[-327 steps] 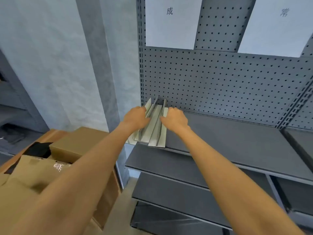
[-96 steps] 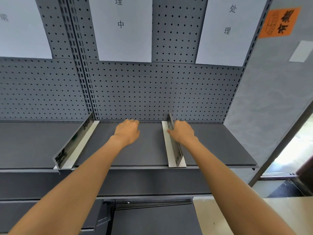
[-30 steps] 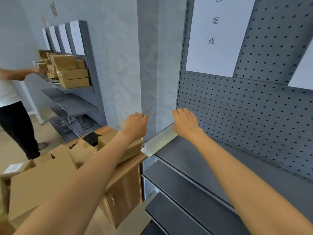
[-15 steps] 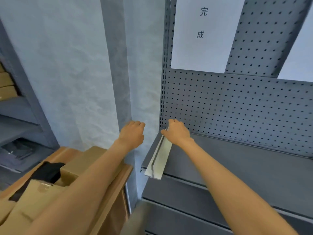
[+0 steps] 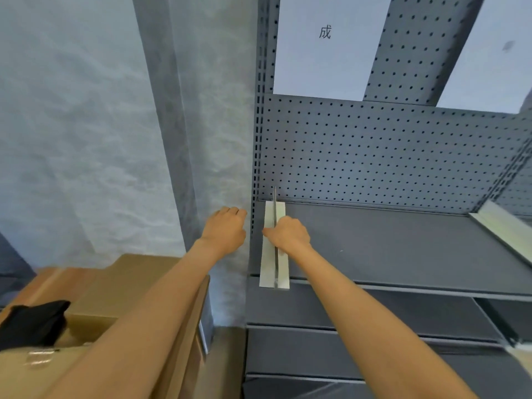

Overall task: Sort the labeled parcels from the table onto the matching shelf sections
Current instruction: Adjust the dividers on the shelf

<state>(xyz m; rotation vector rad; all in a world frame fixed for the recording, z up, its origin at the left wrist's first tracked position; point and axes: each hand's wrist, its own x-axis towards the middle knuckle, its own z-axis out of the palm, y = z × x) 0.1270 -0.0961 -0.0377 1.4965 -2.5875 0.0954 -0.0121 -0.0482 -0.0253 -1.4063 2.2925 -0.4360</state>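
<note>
Parcels (image 5: pixel 121 286), brown cardboard boxes, sit stacked in the lower left of the frame, with a black object (image 5: pixel 31 323) lying on top of them at the far left edge. None of them is in either hand.

Head view: at centre frame the right hand (image 5: pixel 290 234) is closed around the upright fin of a pale metal divider (image 5: pixel 273 269), which stands on the grey shelf (image 5: pixel 403 249) at its left end, running from the front lip back to the pegboard (image 5: pixel 388 156) (its base strip overhangs the lip slightly). Just left of it, beyond the slotted upright post (image 5: pixel 256 156), the left hand (image 5: pixel 227 228) hangs in a loose fist with the fingers curled under, holding nothing visible and touching neither post nor divider. A white paper sign (image 5: pixel 325 47) bearing the character 成 hangs on the pegboard at upper centre; a second white sheet (image 5: pixel 486 53) shows at upper right, its text out of frame. Another divider (image 5: pixel 501 226) stands on the shelf at the right edge. Lower shelves (image 5: pixel 374 312) fill the lower right, and a mottled grey wall (image 5: pixel 86 125) fills the upper left.
</note>
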